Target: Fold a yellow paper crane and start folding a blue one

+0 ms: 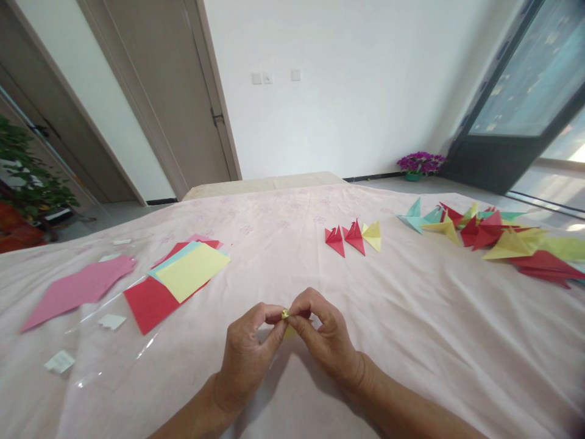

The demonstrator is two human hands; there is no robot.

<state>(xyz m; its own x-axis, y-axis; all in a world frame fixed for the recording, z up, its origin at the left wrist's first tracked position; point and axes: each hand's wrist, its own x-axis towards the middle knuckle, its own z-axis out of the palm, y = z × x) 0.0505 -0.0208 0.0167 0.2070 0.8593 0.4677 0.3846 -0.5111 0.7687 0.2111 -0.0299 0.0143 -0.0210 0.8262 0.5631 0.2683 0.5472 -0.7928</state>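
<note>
Between my two hands is a small folded piece of yellow paper (290, 331), mostly covered by my fingers. My left hand (250, 342) pinches it with thumb and forefinger from the left. From the right, the thumb and forefinger of my right hand (325, 334) pinch it too, so the fingertips nearly meet. A tiny yellow folded tip pokes up between them. Beyond my hands stand two red folded paper cranes (353, 236) and a yellow paper crane (373, 236) in a row.
Red, blue and yellow paper sheets (194, 272) lie at the left, beside pink sheets (80, 286), clear plastic and white scraps (60, 361). A pile of coloured paper cranes (491, 228) spreads along the right side of the pink tablecloth (274, 256).
</note>
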